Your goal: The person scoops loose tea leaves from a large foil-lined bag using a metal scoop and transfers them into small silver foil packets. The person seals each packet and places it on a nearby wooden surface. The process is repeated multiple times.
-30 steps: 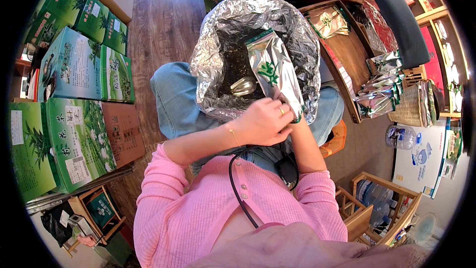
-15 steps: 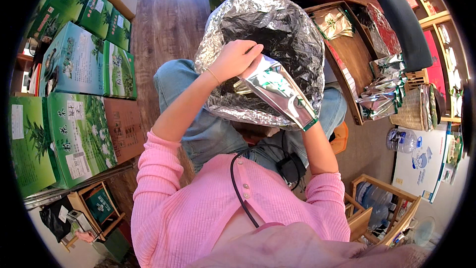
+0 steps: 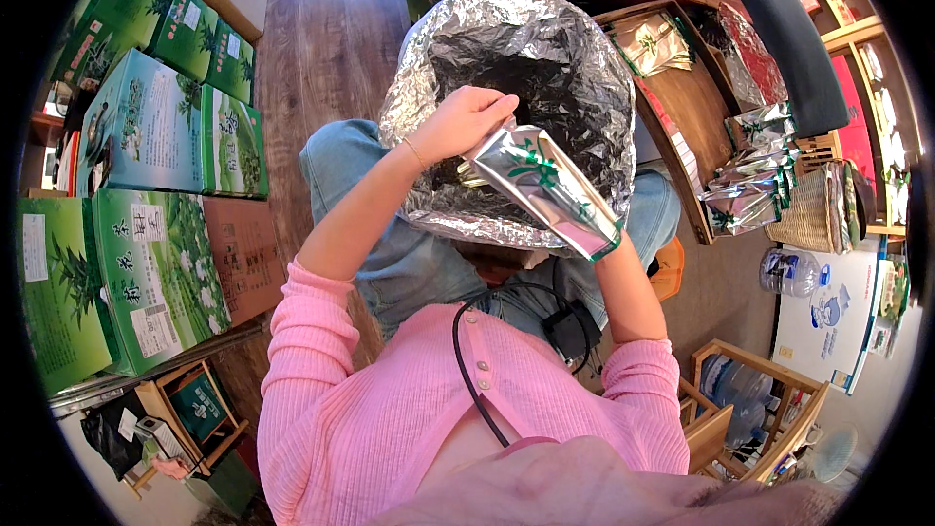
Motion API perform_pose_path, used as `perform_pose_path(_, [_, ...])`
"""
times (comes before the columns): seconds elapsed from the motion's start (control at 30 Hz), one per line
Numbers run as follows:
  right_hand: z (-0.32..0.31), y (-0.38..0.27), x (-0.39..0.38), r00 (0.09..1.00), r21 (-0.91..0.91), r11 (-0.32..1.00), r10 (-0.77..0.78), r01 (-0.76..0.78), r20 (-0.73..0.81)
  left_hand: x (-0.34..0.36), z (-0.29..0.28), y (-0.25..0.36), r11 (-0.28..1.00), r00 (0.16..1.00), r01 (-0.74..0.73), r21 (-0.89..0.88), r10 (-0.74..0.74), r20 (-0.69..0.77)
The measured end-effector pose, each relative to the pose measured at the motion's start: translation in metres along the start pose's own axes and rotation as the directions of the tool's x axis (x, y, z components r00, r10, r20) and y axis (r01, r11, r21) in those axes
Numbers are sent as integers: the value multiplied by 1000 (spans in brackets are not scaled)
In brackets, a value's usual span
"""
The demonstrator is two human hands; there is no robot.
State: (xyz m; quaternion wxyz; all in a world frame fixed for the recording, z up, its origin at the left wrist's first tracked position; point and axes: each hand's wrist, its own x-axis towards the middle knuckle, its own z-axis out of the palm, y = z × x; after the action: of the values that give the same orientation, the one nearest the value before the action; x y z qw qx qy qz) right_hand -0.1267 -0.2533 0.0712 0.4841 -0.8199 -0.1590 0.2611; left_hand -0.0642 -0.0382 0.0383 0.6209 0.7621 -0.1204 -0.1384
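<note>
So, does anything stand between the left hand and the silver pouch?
Nothing visible does: the left hand holds the silver pouch by its upper end, over the foil-lined container.

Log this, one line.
silver foil pouch: slanted over foil-lined container | left hand: at pouch's upper end | right hand: hidden behind pouch

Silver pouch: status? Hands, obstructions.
Left hand gripping silver pouch by upper end. Pouch slanted over open foil liner. Pouch blocks view of right hand.
</note>
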Motion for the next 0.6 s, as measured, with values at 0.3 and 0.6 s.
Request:
perform_pose_path(0.3, [-5,29,-3,982,225,964,-108,141,-154,2,-5,-13,964,998,38,-262,-24,57])
perform_pose_path(0.6, [-55,15,-11,962,681,685,-116,259,-248,11,-22,-55,934,976,123,-336,-175,-130])
